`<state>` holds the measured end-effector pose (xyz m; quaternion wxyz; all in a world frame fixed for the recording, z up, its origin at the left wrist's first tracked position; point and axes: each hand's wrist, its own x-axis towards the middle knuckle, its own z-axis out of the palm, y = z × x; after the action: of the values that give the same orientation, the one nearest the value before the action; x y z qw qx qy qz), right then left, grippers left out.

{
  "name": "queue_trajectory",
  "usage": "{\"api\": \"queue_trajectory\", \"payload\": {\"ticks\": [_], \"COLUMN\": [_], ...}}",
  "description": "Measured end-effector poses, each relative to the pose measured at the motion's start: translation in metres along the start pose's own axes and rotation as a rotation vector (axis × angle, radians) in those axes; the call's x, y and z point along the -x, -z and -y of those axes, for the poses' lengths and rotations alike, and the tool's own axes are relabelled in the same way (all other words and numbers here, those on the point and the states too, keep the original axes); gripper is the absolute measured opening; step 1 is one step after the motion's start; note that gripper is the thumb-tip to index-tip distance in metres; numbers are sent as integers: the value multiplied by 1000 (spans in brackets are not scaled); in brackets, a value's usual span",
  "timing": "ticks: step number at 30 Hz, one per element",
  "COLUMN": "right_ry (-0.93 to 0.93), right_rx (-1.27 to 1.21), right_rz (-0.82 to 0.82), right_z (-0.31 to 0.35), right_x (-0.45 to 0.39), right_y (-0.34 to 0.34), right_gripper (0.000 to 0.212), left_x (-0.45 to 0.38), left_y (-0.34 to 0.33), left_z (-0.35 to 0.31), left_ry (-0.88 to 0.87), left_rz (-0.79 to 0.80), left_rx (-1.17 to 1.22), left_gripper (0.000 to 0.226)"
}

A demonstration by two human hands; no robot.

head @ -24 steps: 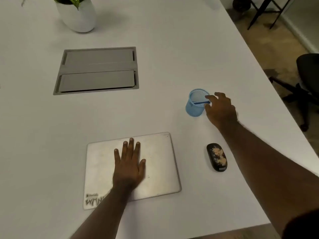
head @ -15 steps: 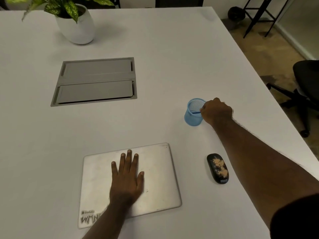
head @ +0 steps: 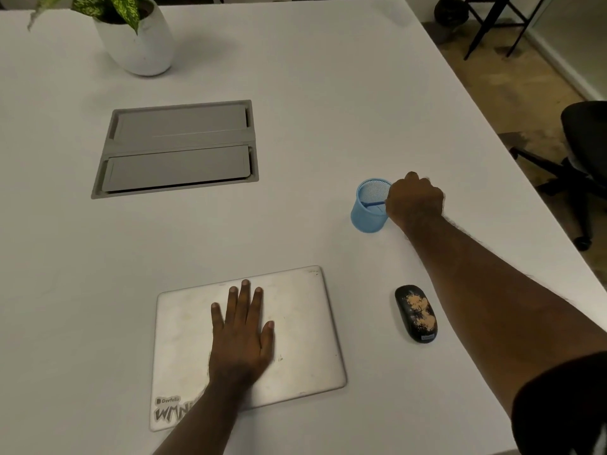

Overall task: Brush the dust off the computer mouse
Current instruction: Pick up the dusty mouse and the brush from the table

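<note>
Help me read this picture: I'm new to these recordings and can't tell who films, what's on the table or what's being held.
No machine here: a person wears a camera on the head, looking down at their own two bare hands. The left hand lies flat and open on a closed silver laptop. The right hand is closed at the rim of a blue mesh cup, apparently on a thin blue handle inside, likely the brush. Near the right forearm lies a black mouse with tan dust. Farther off on the white table: a grey hatch and a potted plant.
</note>
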<state>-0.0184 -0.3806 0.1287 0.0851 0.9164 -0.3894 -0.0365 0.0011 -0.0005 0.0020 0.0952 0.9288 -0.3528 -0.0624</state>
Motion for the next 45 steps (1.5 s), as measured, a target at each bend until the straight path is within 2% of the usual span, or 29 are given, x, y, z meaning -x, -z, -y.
{"api": "queue_trajectory", "payload": {"ticks": [4, 7, 12, 15, 17, 19, 22, 26, 28, 32, 37, 42, 45], "right_ry": [23, -39, -363, -588, -685, -721, -767, -764, -768, -770, -754, -773, -772], "right_rx": [-76, -238, -1045, -1231, -1308, -1361, -1472, -1521, -1523, -1497, -1515, -1489, -1504], "right_rz": [-123, -170, -52, 56, 133, 194, 267, 282, 276, 260, 259, 264, 263], "right_z": [-13, -34, -86, -110, -116, -116, -106, -91, -86, -83, -82, -81, -81], "right_x": [16, 47, 125, 166, 188, 202, 208, 203, 201, 196, 193, 192, 193], "right_y": [7, 7, -18, -46, -62, -74, -81, -84, -86, -91, -95, -96, -96], "right_gripper": [21, 26, 24, 26, 28, 26, 29, 30, 30, 27, 18, 25, 21], "left_x": [-1, -1, -1, -10, -17, -21, -21, -30, -35, -40, -43, -44, -44], "left_y": [5, 7, 19, 34, 42, 46, 47, 35, 28, 17, 8, 0, -3], "left_z": [-3, -4, -12, -26, -49, -87, -157, -219, -233, -243, -252, -261, -265], "left_ry": [6, 14, 27, 102, 78, 7, 45, 403, 562, 640, 659, 678, 717], "left_rz": [2, 8, -5, -25, -80, -87, 76, 485, 567, 554, 520, 489, 477], "left_rx": [-24, -18, 3, 95, 293, 543, 875, 1175, 1280, 1264, 1251, 1261, 1278], "left_gripper": [65, 64, 61, 60, 58, 53, 42, 41, 40, 22, 26, 23, 27]}}
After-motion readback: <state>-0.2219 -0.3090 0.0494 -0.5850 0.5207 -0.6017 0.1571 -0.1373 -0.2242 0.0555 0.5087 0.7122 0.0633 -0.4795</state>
